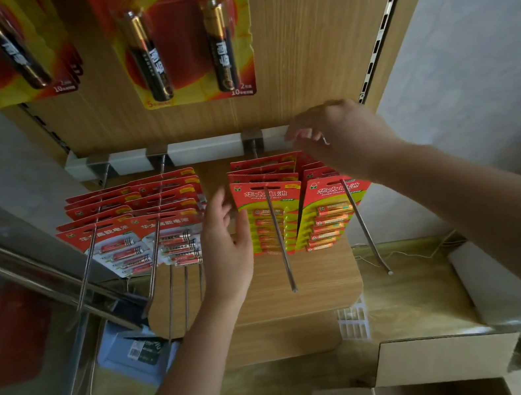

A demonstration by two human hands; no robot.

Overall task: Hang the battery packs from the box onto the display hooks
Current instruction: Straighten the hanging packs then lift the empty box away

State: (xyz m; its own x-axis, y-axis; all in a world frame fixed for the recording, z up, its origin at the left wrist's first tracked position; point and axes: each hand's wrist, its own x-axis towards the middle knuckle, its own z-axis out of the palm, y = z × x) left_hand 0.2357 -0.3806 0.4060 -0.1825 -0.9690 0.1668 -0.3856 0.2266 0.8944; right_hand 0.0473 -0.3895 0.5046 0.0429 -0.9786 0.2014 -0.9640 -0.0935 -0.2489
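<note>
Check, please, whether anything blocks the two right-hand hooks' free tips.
Nothing visible does. The third hook and fourth hook are bare from tip back to the hanging packs; the left hand sits beside, not across.

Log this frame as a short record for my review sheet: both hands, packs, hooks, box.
left hand: fingers straight, beside the front yellow pack on the third hook; contact unclear
right hand: up at the rail, behind the rightmost hook; grip unclear
packs: hanging on all four lower hooks
cardboard box: open, contents hidden
</note>
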